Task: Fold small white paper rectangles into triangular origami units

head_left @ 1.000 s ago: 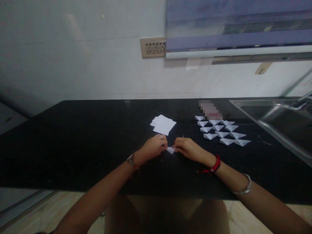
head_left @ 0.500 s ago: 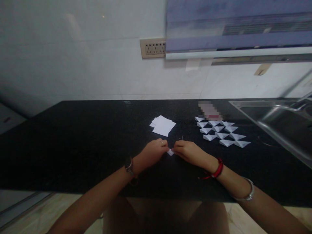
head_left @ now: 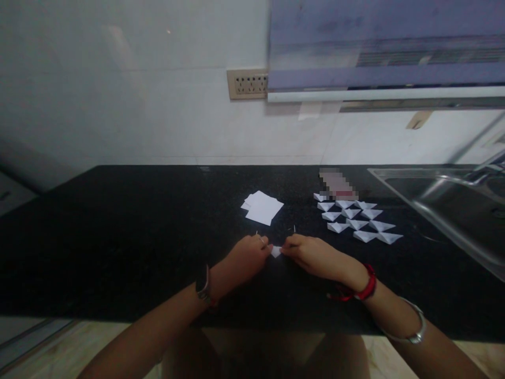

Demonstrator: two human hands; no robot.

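Note:
Between my two hands is a small white piece of folded paper (head_left: 275,252), held low over the dark countertop. My left hand (head_left: 249,256) pinches its left side, and my right hand (head_left: 310,253) pinches its right side. The fingers cover most of the paper, so only its pointed middle shows. Just beyond my hands lies a loose pile of flat white paper sheets (head_left: 263,208). To the right, several folded white paper pieces (head_left: 356,225) rest in rows on the counter.
A blurred-out flat object (head_left: 339,184) lies behind the folded pieces. The steel sink (head_left: 398,197) is set into the black countertop (head_left: 130,237) at the right. A wall socket (head_left: 248,84) and a bluish panel (head_left: 379,47) are on the wall behind.
The whole view has shifted slightly. Both hands keep their pinch on the folded paper, with my wrists a little farther apart.

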